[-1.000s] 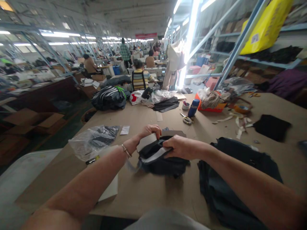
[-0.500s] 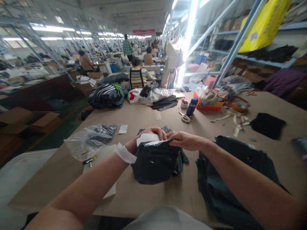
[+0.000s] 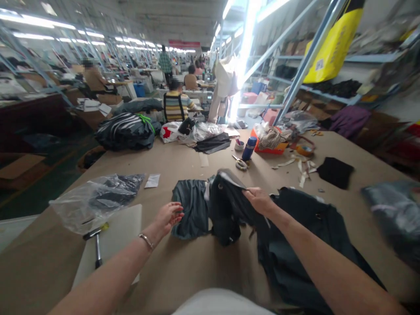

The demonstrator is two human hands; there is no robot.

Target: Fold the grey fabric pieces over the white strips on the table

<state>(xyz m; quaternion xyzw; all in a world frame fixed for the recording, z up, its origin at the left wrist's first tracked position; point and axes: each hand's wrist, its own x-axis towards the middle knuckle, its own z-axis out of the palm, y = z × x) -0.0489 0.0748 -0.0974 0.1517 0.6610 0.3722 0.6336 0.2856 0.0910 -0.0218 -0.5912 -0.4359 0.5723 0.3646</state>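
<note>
My right hand (image 3: 259, 200) pinches the upper edge of a dark fabric piece (image 3: 226, 205) with a metal eyelet, which hangs partly lifted and blurred over the table. To its left lies a gathered grey-green fabric piece (image 3: 190, 210); whether the two are joined I cannot tell. My left hand (image 3: 169, 216) is beside that gathered piece, its fingers loosely curled and apart, holding nothing. A larger dark fabric piece (image 3: 302, 236) with an eyelet lies flat under my right forearm. At the left a hammer (image 3: 97, 245) rests on a pale board (image 3: 123, 232).
A clear plastic bag (image 3: 95, 201) lies at the left. Farther back are scissors (image 3: 241, 163), a blue bottle (image 3: 249, 148), an orange box (image 3: 271, 146) and a bundle of dark fabric (image 3: 124, 131). Co-workers sit beyond, one in a striped top (image 3: 175, 107).
My left hand has come off the dark fabric and moved left. My right hand has lifted and swung its edge rightward. The white sheet is no longer seen at its opening; the view has turned right.
</note>
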